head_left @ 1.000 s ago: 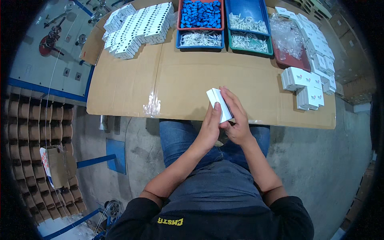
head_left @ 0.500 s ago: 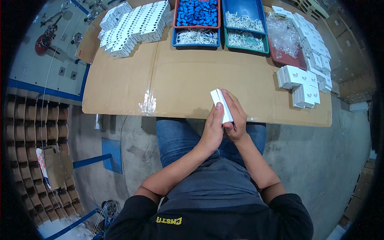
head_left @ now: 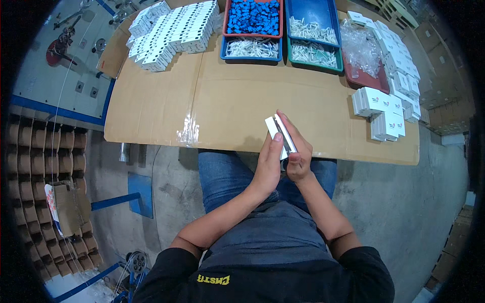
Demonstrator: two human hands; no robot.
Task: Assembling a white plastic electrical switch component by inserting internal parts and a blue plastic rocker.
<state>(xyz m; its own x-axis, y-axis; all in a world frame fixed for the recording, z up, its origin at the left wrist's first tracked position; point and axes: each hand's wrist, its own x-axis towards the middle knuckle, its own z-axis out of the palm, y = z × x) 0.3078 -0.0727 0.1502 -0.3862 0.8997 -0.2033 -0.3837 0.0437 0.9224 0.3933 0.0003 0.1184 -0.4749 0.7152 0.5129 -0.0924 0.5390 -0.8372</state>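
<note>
The left hand [head_left: 267,160] and right hand [head_left: 300,155] grip a white piece [head_left: 273,128], left thumb at its nine-o'clock side; finger curl underneath is hard to judge. It lies between the palms, tipped toward eleven o'clock.

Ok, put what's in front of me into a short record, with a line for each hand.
Left grip: thumb on the white case
Right grip: along the case's right side
Case state: tilted, dark gap running lengthwise
Surface: brown cardboard
Far middle: red tray of blue pieces; two blue trays and a green tray with white pieces
Far left: rows of white boxes
Right: dark red tray with clear plastic; more white boxes
</note>
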